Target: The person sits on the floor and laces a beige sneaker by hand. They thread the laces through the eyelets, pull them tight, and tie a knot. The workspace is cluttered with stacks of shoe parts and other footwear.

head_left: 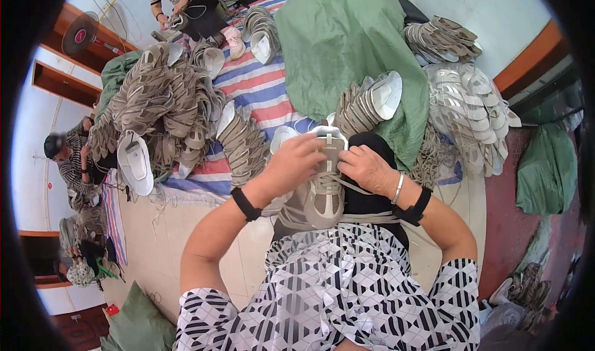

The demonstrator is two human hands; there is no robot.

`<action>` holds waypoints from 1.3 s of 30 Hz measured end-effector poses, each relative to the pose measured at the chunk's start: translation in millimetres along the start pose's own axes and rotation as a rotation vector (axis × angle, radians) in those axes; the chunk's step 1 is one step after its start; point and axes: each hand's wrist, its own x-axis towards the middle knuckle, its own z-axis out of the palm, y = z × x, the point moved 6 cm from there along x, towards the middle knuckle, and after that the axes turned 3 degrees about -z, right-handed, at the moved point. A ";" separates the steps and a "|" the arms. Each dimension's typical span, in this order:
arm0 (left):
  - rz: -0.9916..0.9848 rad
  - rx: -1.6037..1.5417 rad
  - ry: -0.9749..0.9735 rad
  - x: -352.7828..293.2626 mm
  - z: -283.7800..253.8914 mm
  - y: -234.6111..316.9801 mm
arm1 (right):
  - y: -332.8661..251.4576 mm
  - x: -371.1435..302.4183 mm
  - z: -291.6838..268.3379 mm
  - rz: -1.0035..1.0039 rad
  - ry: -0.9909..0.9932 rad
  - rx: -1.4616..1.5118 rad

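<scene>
Shoe in work: a beige shoe upper with mesh panels [323, 208] lies on the person's lap, against the black-trousered right leg [367, 197], toe toward the body and opening away; this probably steadies it and leaves both lace edges within equal reach.
Laces: flat grey-beige laces [327, 179] cross its front, and loose strands [372, 218] run over the lap, presumably left slack so that they can be drawn through freely.
Left hand: the left hand [290, 160] comes over the upper's left side, its fingers [312, 143] bent and somewhat apart at the tongue, touching it; whether they pinch a lace there, I cannot tell.
Right hand: the right hand [373, 170] meets the opposite edge, its fingers [348, 154] bunched close together near the top of the lacing; whether they grip the edge, a lace or only rest there is too small to tell.
Near stacks: nested beige uppers stand in a curved row [240, 149] ahead of the left knee, and another row [358, 110] leans on a green cloth cover [341, 35]; nesting likely saves room and makes single pieces easy to lift off.
Ground cover: a red, white and blue striped sheet [263, 96] lies under the piles, perhaps for cleanliness.
</scene>
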 end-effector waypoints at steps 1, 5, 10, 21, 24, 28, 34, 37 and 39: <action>0.133 0.004 -0.017 4.1 -1.0 5.2 | 2.2 3.1 3.2 0.007 -0.086 0.008; 0.142 0.205 -0.404 6.5 5.5 -11.4 | 11.9 15.5 12.8 0.125 -0.342 0.111; 0.031 0.239 -0.332 7.7 22.9 -14.6 | 21.6 24.5 26.5 0.351 -0.476 0.132; -0.247 -0.176 -0.233 -0.6 9.6 -19.3 | 12.5 13.9 27.5 0.408 -0.157 0.210; -0.588 -0.619 0.036 -8.5 30.9 -46.5 | 28.9 9.0 19.0 0.539 0.170 0.435; -0.638 -0.657 0.214 -5.0 30.2 -40.1 | 84.4 9.3 -46.1 0.683 0.886 1.291; -0.322 -0.193 -0.049 13.1 11.4 -20.2 | 76.7 -28.7 5.3 1.007 0.453 1.457; -0.306 -0.169 -0.119 17.9 10.3 -22.2 | 57.1 -42.1 20.5 1.045 0.380 1.498; -0.263 -0.091 -0.182 19.7 8.8 -17.6 | 50.7 -46.8 25.1 1.013 0.362 1.431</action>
